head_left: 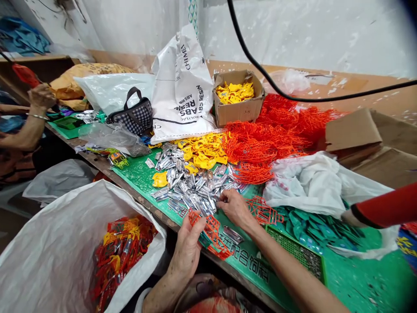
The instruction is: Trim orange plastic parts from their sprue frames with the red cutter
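My left hand [187,248] is closed on an orange-red plastic lattice frame [216,239], thumb on top, at the front edge of the table. Dark green plastic shows under the frame. My right hand [235,209] reaches to the right edge of a heap of small silver foil-like pieces [195,189]. Its thumb and fingers are pinched together against the heap; whatever is between them is hidden. Another loose orange-red frame [263,211] lies just right of my right wrist. Behind the silver heap is a pile of yellow plastic parts [208,150].
A white sack [74,221] holding red and yellow assembled pieces stands left, below the table. Orange-red frames [263,139], a carton [239,108] of yellow parts and green pieces [312,228] surround the work area. A green basket [295,250] lies under my right forearm. Another person's hand [42,95] is far left.
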Tool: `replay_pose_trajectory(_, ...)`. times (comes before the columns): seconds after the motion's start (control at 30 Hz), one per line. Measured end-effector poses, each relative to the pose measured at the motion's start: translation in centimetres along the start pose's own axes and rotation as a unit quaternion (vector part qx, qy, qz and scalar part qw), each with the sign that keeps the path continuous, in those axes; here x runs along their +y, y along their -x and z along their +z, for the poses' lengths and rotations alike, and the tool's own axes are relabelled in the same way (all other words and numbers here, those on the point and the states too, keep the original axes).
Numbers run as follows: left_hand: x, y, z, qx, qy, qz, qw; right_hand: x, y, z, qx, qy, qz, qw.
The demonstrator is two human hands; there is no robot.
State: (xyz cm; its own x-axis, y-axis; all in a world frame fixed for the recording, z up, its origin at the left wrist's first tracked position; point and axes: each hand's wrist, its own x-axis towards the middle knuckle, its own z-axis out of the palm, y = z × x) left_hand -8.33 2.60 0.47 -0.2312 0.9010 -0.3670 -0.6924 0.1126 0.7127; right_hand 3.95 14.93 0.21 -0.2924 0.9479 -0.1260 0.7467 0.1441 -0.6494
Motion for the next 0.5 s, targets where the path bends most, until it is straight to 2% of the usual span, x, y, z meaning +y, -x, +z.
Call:
replay_pose_trajectory(0.13, 0.7, -0.4, 0.3, -0.010, -0.046, 0.029, 0.998, 0.5, 1.2, -2.3, -0.064, -0.105, -0.027, 0.992)
replay_pose_trajectory(0.27, 1.7, -0.9, 1.5, -0.082, -0.116, 0.040, 0.989, 1.0, 3.6, -4.8, -0.148, -0.194, -0.053, 0.968)
replay_pose_trajectory(0.37, 1.3, -1.0, 2.7, -0.122, -0.126, 0.008, 0.985, 1.4, 5.2, -5.7, -0.156, -0.264, -0.048, 0.951)
replay_pose_trajectory(0.5, -0.3, -0.8, 3.6, -0.098, -0.097, -0.047, 0.989, 2.2, 6.7, -5.4, -0.124, -0.353, -0.003, 0.927)
